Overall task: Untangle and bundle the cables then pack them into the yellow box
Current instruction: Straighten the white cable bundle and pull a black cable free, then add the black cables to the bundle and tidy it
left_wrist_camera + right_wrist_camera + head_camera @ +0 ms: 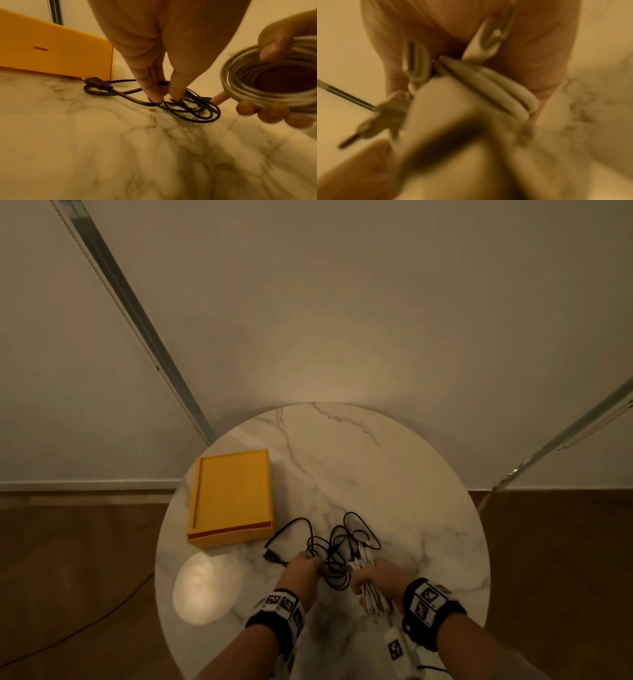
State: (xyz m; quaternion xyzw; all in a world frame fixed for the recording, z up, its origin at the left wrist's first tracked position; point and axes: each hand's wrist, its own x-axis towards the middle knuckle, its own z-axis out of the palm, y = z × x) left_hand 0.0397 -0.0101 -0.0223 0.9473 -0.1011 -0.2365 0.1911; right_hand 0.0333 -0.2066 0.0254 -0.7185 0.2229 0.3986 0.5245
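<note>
- Left wrist view shows the left hand (159, 54) reaching down with thumb and forefinger pinched on a strand of the tangled thin black cable (188, 108), fingertips (155, 96) touching the tabletop.
- Right hand (281, 83) grips a coiled bundle of pale grey-white cable (243, 83), thumb over the top of the coil and fingers curled beneath it; the coil is held off the table, just beside the black tangle.
- Right wrist view is blurred, but several loops of the same pale cable (489, 88) cross the palm, with a pale connector end (385, 115) sticking out to one side.
- Head view places both hands (303, 568) (375, 582) close together at the near part of the round white marble-patterned table (394, 474), with black loops (346, 539) spread just beyond them.
- Black plug end (272, 556) lies on the table left of the left hand, its lead curving toward the box.
- Flat rectangular yellow box (233, 496) sits on the left part of the table, near the tangle but not touching it; whether it is open or lidded cannot be told.
- Round patch of light (205, 589) falls on the marble near the box.
- Beyond the table are a pale wall (342, 302) and brown floor (68, 559), where a thin dark cord (102, 616) runs.
</note>
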